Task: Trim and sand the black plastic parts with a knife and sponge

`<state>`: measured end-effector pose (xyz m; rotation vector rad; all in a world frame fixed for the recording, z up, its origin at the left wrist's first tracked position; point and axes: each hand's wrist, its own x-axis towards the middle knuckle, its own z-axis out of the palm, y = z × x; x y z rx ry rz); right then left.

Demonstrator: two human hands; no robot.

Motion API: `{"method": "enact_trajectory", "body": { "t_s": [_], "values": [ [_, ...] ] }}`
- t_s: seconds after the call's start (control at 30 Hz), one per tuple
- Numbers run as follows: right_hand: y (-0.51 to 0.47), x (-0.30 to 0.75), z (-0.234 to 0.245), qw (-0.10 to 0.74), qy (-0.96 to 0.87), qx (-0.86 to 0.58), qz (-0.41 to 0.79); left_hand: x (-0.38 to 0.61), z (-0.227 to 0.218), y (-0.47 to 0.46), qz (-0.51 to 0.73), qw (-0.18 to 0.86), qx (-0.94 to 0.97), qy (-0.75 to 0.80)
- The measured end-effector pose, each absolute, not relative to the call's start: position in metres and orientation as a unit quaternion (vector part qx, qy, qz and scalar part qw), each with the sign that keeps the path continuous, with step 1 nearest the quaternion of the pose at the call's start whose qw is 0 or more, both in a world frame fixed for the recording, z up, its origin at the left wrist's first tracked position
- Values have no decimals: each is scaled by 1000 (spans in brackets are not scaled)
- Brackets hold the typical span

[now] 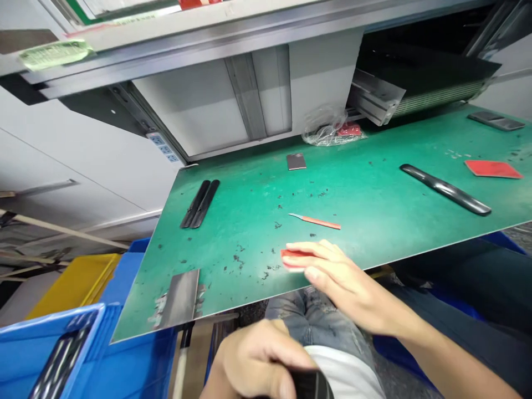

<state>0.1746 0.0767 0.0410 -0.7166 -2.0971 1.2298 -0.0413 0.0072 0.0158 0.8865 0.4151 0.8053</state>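
My right hand [338,271] is at the table's front edge, its fingers laid over a small red pad [291,259] and its thumb by the pad's lower side. Low in the view, close to my body, my left hand [264,357] is closed around a dark, glossy black piece [310,383]; most of it is hidden or cut off by the frame. Just beyond my right hand lies a craft knife [318,222] with an orange handle, its blade pointing left. Black shavings [238,259] are scattered on the green tabletop [249,205].
Two black strips [200,204] lie at left, one long black part [445,189] at right beside a red sheet [492,169]. A grey plate [179,299] sits at the front left corner. A plastic bag [328,130] lies at the back. Blue bin [100,327] holds black parts.
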Motion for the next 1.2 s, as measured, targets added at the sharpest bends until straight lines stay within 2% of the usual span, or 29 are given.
{"method": "enact_trajectory", "body": {
  "t_s": [0.07, 0.13, 0.23, 0.3, 0.37, 0.57, 0.77, 1.0, 1.2],
  "values": [
    [84, 177, 30, 275, -742, -283, 542, -47, 21, 5, 411, 788, 437, 135],
    [78, 178, 14, 337, -647, -305, 611, -52, 30, 5, 514, 763, 376, 109],
    [54, 170, -9, 438, -473, -314, 697, -54, 47, 16, 701, 682, 166, 127],
    [39, 159, -18, 452, -385, -296, 748, -54, 56, 29, 772, 617, 63, 137],
    [30, 148, -19, 436, -360, -286, 773, -53, 60, 41, 790, 591, 42, 154],
    [29, 137, -8, 414, -433, -293, 746, -40, 56, 51, 769, 597, 29, 227],
    [6, 139, -14, 379, -505, -278, 724, -28, 50, 56, 782, 557, 59, 272],
    [-5, 152, -29, 362, -582, -220, 694, -29, 45, 57, 670, 667, 92, 312],
    [2, 170, -35, 415, -592, -261, 640, -27, 39, 54, 611, 707, 144, 326]
  ]
}}
